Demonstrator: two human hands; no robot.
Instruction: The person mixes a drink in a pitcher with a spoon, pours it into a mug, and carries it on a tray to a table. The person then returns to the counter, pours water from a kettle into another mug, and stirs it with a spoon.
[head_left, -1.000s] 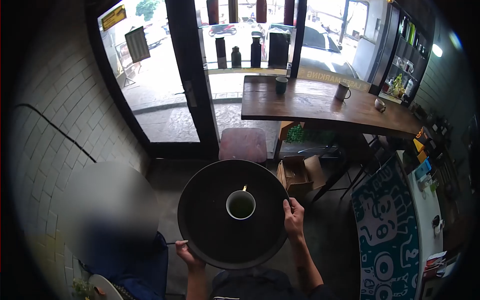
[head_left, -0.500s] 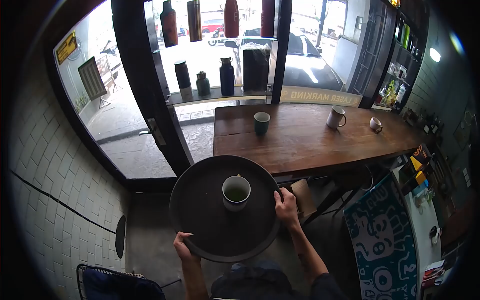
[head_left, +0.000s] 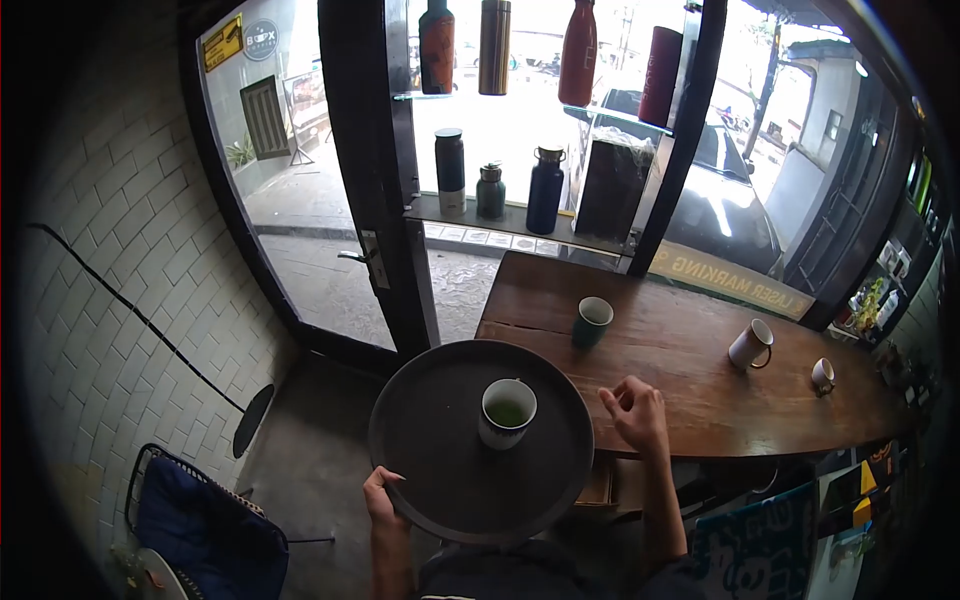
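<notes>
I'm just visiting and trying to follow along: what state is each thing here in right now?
Left hand: gripping the tray's rim
Right hand: off the tray, fingers loosely bent
Round tray: held, carrying one cup
White cup: upright, greenish contents
Green cup: upright on the wooden table
Tall mug: upright there too
Navy bottle: upright, capped
Glass door: appears shut

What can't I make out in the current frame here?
All in the head view:
- Left hand: its grip beneath the tray, which hides it.
- Mug: what its green contents are; too small to tell.
- Cardboard box: mostly hidden by the tray and table.
- Long-necked red bottle: its top, cut off by the upper edge.
</notes>
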